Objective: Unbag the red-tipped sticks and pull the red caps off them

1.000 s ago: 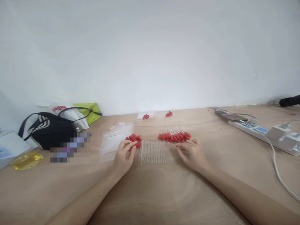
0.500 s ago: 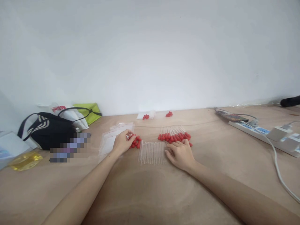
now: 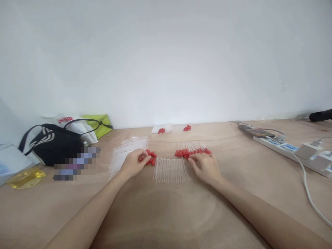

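Note:
My left hand (image 3: 133, 163) curls at the left of a small pile of loose red rubber bulbs (image 3: 153, 161), with red showing between thumb and fingers. My right hand (image 3: 206, 167) rests by the near edge of a row of thin clear tubes with red bulbs (image 3: 192, 151) on their ends. Its fingers are bent and hide part of that row; what they hold, if anything, cannot be made out. Between both hands lies a row of bare clear tubes (image 3: 169, 171), side by side. A stack of clear plastic bags (image 3: 118, 157) lies beyond my left wrist.
Two small groups of red bulbs (image 3: 161, 130) lie near the wall, one on a white packet. At left stand a black bag (image 3: 55, 145) and a green bag (image 3: 100, 126). A power strip (image 3: 293, 150) with plugs, cable and phone (image 3: 255, 130) is at right.
My right hand has shifted slightly right, away from the bare tubes, uncovering their right end. My left hand has moved slightly down and left at the loose bulbs.

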Tool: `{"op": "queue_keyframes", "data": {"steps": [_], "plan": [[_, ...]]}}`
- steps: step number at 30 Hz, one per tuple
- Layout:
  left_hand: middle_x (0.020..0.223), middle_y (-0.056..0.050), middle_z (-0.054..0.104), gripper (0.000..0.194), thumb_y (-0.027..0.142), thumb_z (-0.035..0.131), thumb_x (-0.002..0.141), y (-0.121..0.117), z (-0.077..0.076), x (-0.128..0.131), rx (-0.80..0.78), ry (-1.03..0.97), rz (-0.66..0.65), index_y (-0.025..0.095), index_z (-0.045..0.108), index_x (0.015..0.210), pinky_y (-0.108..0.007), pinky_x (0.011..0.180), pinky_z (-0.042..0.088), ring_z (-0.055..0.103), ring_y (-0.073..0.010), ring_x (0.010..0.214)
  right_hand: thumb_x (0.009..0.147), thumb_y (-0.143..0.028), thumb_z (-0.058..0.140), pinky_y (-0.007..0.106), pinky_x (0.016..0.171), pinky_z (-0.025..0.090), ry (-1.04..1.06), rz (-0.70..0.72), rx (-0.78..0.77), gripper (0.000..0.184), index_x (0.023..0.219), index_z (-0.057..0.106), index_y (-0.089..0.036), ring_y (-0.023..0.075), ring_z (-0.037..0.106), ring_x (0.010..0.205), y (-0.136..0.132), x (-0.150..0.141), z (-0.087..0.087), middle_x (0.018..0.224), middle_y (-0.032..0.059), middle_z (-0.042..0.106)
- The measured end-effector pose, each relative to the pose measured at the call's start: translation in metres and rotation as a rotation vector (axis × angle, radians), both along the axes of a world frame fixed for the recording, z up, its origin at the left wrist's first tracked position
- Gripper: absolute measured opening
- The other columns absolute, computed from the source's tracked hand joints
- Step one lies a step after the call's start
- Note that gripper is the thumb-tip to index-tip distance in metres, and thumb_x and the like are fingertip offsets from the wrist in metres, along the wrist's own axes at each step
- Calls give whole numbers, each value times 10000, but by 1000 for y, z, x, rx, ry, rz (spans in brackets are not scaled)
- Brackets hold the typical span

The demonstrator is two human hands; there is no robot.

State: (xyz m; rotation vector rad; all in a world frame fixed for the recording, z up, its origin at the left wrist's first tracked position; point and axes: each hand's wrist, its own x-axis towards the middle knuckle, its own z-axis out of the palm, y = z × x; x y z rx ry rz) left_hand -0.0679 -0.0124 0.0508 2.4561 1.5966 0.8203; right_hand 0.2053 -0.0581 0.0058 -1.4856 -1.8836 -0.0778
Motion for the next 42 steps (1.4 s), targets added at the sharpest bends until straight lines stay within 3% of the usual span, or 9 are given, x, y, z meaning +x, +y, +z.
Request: {"op": "queue_keyframes", "data": {"steps": [4,8,12,19,24,30,33,38,42], "plan": [[543,44,471,244,344,557,675,-20,11,7,-287,210,-248,167,440,553,-198,476,287,404,-89,503,788,-342,454,295,661,282,45,-162,-52,214,778,633,-225,163,561,704,13,34,2,772,13,653],[560,54,451,321,358,668,559,-31,13,11,-479,326,-255,171,407,554,-202,461,251,396,-97,526,758,-411,485,291,649,281,32,-189,-79,239,730,641,-232,171,541,704,19,53,5,743,15,634],[595,48,438,352,346,687,548,-31,8,16,-465,299,-246,171,382,556,-209,504,268,390,-105,568,740,-461,501,306,673,259,-92,-96,-96,260,801,654,-259,176,511,725,20,50,5,728,16,611],[659,39,424,342,332,660,599,-28,-2,24,-437,195,-332,168,362,560,-209,538,291,382,-105,612,799,-345,462,305,665,223,-280,-77,-82,227,922,645,-291,183,467,801,25,40,1,803,36,581],[662,38,425,353,355,660,600,-28,-5,25,-426,154,-366,165,365,560,-204,525,286,373,-96,600,812,-248,443,300,665,223,-292,-62,-89,226,901,647,-288,168,465,810,27,41,-2,841,28,595],[537,63,376,386,423,628,618,-28,-5,25,-420,105,-313,171,345,549,-200,460,234,333,-79,505,826,-228,415,315,666,221,-281,-74,-16,235,827,648,-251,177,462,772,28,40,-6,792,32,615],[522,64,372,335,401,566,685,-27,-9,28,-318,7,-255,172,357,557,-196,463,264,335,-77,489,829,-211,400,319,667,219,-243,-105,41,249,783,644,-231,176,457,760,29,39,-8,769,37,614],[645,13,504,168,299,507,763,-24,-28,36,89,-137,-176,167,477,664,-237,608,386,463,-116,628,816,-242,421,331,709,236,-37,-159,134,220,747,626,-205,179,468,771,25,39,-6,764,43,609],[892,-54,572,189,259,480,807,-27,-34,44,361,-38,-227,178,565,954,-317,795,383,496,-175,868,811,-272,433,332,722,289,184,14,103,201,771,621,-211,184,490,783,11,28,-1,771,43,601]]}}
